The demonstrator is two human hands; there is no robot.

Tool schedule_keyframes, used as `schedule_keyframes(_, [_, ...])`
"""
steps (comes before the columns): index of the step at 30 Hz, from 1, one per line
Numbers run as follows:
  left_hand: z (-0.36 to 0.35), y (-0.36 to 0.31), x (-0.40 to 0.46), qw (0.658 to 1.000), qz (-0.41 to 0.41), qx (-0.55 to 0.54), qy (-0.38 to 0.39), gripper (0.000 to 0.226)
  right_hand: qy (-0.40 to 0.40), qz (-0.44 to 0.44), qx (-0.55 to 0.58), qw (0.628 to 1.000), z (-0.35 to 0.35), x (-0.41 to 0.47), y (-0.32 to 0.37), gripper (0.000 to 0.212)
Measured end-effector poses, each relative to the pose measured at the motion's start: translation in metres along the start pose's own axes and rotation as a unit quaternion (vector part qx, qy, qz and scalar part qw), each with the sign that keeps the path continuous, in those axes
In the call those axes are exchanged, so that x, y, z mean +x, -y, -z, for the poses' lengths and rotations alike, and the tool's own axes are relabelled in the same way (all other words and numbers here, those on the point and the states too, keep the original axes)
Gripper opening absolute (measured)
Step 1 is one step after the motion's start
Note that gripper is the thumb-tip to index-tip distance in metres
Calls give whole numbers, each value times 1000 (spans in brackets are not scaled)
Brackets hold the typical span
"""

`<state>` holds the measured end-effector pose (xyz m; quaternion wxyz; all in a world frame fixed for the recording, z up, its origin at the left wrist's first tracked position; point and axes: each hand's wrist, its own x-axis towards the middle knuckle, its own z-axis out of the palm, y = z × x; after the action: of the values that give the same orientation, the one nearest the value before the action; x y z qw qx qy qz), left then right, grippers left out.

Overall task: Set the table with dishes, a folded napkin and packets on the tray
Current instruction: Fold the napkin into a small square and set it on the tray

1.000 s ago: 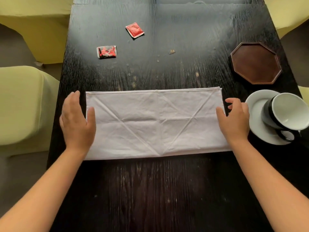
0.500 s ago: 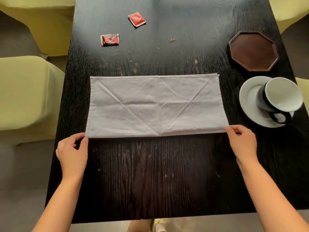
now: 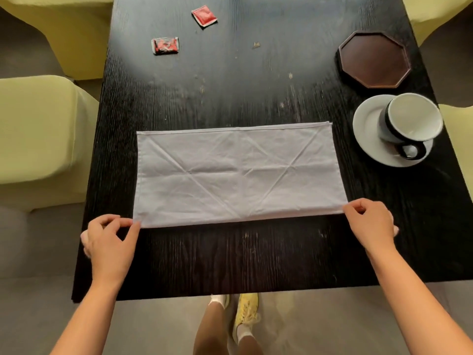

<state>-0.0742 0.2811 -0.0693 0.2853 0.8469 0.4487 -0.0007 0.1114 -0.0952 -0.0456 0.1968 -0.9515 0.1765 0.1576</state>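
Observation:
A white cloth napkin [image 3: 238,175], folded into a long rectangle, lies flat across the middle of the dark wooden table [image 3: 230,257]. My left hand [image 3: 110,242] pinches its near left corner between thumb and forefinger. My right hand [image 3: 369,221] pinches the near right corner. Two red packets lie at the far left: a crumpled one [image 3: 165,46] and a flat one [image 3: 204,16]. A brown octagonal tray [image 3: 375,63] sits at the far right. In front of it, a black-and-white cup [image 3: 409,121] stands on a white saucer [image 3: 368,134].
Yellow-green upholstered chairs stand on the left [image 3: 38,139], at the back left [image 3: 71,26] and along the right side [image 3: 458,129]. Crumbs dot the table beyond the napkin. My legs and yellow shoes [image 3: 245,311] show below the table's near edge.
Both hands have drawn back from the napkin's short ends to its near corners and closed their fingertips on them. The napkin has not changed shape.

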Motion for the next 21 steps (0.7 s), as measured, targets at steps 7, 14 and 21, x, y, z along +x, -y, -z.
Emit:
schedule_keyframes(7, [0,25,-46,1000,10,19,3,18,-23,14,-30,999,-3,-38,-42,13])
schedule_keyframes(14, [-4,22,-67,997,-24,17,-68,25,-110,23,-15,994,-3,-64,-51,16])
schedule_keyframes(21, [-69,-69,-96,960,-258,111,4,58,-53,334,-111,934,-80,-128,32,60])
